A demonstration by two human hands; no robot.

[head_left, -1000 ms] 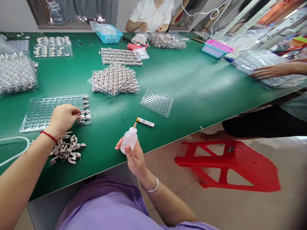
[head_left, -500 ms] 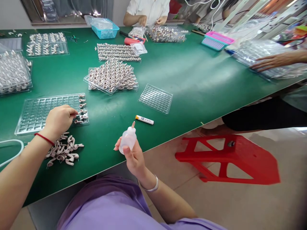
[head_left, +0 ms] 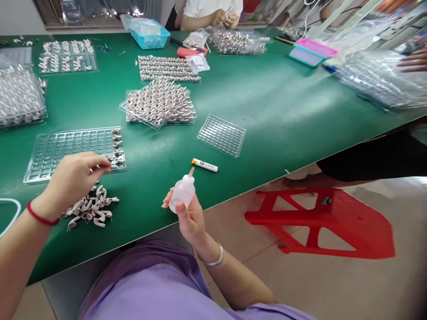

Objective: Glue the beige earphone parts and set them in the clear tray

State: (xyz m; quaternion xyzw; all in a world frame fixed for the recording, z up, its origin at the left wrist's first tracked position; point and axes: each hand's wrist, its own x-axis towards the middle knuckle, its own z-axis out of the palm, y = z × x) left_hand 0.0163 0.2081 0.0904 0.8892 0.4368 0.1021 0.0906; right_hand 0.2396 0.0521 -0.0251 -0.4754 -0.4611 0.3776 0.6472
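Note:
My right hand (head_left: pixel 188 218) grips a small translucent squeeze bottle (head_left: pixel 182 192) with a tan nozzle, held upright over the near table edge. My left hand (head_left: pixel 73 178) hovers with fingers curled and pinched together above the near right corner of a clear plastic tray (head_left: pixel 63 149). A column of small pinkish-white parts (head_left: pixel 116 149) fills the tray's right side. What the fingertips hold is too small to make out. A loose pile of the same parts (head_left: pixel 91 209) lies on the green table just below that hand.
A white tube with an orange cap (head_left: pixel 204 165) and an empty clear tray (head_left: pixel 221 135) lie ahead of the bottle. Stacked filled trays (head_left: pixel 158 104) sit further back. Other people's hands (head_left: pixel 412 60) work at the far and right sides. A red stool (head_left: pixel 320 222) stands on the floor.
My left hand has drawn back from the tray's filled column toward me, lifting slightly. The bottle in my right hand stays about where it was.

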